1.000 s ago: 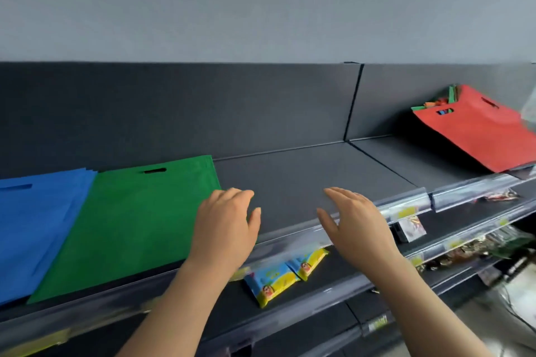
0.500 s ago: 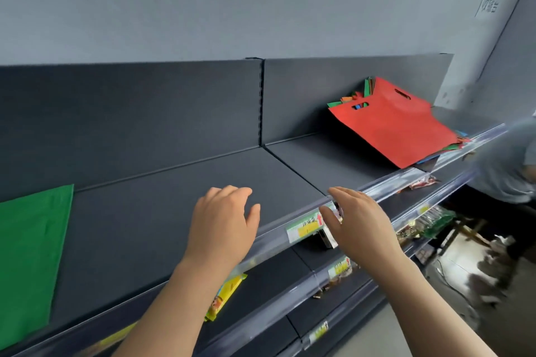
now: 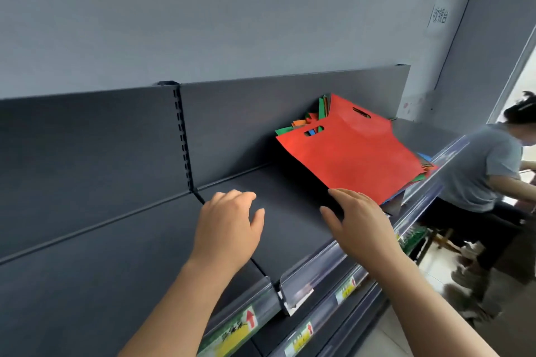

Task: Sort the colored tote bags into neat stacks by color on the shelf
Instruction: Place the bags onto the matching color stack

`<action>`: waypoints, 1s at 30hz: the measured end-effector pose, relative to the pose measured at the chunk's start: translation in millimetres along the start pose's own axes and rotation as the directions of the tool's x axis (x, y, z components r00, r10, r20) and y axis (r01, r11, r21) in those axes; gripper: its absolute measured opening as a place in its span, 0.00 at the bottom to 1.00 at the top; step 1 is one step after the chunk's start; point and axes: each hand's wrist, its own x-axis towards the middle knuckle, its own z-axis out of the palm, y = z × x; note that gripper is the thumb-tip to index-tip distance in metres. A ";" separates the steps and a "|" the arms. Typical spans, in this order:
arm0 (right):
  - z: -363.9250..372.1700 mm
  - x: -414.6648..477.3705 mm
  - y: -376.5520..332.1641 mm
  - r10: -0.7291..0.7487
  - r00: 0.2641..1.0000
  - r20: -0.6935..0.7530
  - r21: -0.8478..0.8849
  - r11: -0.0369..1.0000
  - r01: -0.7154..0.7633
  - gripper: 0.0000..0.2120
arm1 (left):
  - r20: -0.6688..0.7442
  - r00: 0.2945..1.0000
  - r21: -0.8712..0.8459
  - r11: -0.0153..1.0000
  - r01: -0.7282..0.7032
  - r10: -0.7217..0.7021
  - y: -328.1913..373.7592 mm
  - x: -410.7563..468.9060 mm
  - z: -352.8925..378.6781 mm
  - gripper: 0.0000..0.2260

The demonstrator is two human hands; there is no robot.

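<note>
A mixed pile of tote bags leans against the back panel on the right part of the dark shelf (image 3: 121,243). A red bag (image 3: 351,153) lies on top of it; green, orange and blue edges (image 3: 301,124) stick out behind and beneath. My right hand (image 3: 358,222) hovers over the shelf with fingers apart, its fingertips just short of the red bag's near corner. My left hand (image 3: 227,226) floats above the bare shelf to the left, loosely open and holding nothing.
A person in a grey shirt (image 3: 481,171) stands at the right end of the shelving. Clear price-tag rails (image 3: 316,275) run along the shelf fronts, with lower shelves beneath. A vertical slotted post (image 3: 182,136) divides the back panels.
My view has swung right along the shelf: the blue and green stacks have left the frame and the mixed pile is now close. Both hands travelled right, still holding nothing.
</note>
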 end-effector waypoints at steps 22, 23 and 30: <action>22.2 202.4 244.1 -0.058 0.977 0.203 -0.026 0.998 0.064 0.19 | 0.045 0.812 -0.527 0.676 0.515 -0.582 139.7 131.0 157.9 0.10; 22.3 202.2 246.8 -0.087 0.979 0.186 0.045 0.996 0.080 0.21 | 0.006 0.791 -0.539 0.664 0.518 -0.612 138.9 132.5 158.5 0.12; 24.1 218.0 261.4 -0.083 0.977 0.198 0.042 0.996 0.076 0.16 | -0.123 0.698 -0.565 0.628 0.535 -0.706 132.4 137.8 148.9 0.12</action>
